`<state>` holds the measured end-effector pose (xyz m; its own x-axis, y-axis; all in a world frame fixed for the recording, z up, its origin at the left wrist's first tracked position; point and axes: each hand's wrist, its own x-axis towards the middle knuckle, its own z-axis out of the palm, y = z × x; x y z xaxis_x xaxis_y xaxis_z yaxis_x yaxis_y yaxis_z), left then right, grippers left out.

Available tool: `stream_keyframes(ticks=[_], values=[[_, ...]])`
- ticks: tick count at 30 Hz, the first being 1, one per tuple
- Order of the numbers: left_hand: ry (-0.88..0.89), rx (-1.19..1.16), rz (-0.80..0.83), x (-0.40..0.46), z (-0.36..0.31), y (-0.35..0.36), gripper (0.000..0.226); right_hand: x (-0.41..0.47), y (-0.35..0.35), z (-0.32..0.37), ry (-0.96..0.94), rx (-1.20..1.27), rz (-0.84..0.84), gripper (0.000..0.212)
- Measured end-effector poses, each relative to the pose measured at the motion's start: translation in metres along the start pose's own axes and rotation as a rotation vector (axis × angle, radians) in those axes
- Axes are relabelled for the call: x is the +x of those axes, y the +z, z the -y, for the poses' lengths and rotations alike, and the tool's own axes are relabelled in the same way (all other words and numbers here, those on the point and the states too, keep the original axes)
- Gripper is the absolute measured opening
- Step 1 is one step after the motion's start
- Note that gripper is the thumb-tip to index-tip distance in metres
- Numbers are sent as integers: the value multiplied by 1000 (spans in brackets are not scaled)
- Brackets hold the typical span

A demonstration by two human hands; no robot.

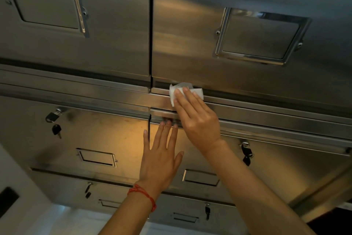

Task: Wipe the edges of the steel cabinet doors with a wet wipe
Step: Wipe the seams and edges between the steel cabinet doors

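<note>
Steel cabinet doors (247,86): upper right door's bottom edge runs left-right under the right hand's fingertips. Right hand (198,118) flat, fingers straight, pressing the wet wipe (176,92) on that edge; arm reaches up from lower right. Wipe crumpled, sticks out beyond the fingertips, long axis along the edge. Left hand (162,156) just below, fingers spread, flat on lower door, holds nothing.
</note>
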<state>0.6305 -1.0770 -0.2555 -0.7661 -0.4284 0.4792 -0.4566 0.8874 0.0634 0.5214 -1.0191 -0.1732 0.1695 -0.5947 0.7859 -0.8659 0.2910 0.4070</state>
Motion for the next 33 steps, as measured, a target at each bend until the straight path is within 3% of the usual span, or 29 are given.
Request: stream_keyframes(ticks=[15, 21, 25, 33], values=[[28, 26, -98, 1, 3, 4, 72, 3, 3, -13, -140, 33, -44, 25], [3, 43, -106, 0, 1, 7, 60, 13, 10, -2, -143, 76, 6, 27], [11, 42, -115, 0, 0, 6, 74, 6, 5, -10, -145, 75, 0, 29], [-6, 39, -104, 0, -1, 6, 75, 8, 8, -2, -62, 114, 5, 35]])
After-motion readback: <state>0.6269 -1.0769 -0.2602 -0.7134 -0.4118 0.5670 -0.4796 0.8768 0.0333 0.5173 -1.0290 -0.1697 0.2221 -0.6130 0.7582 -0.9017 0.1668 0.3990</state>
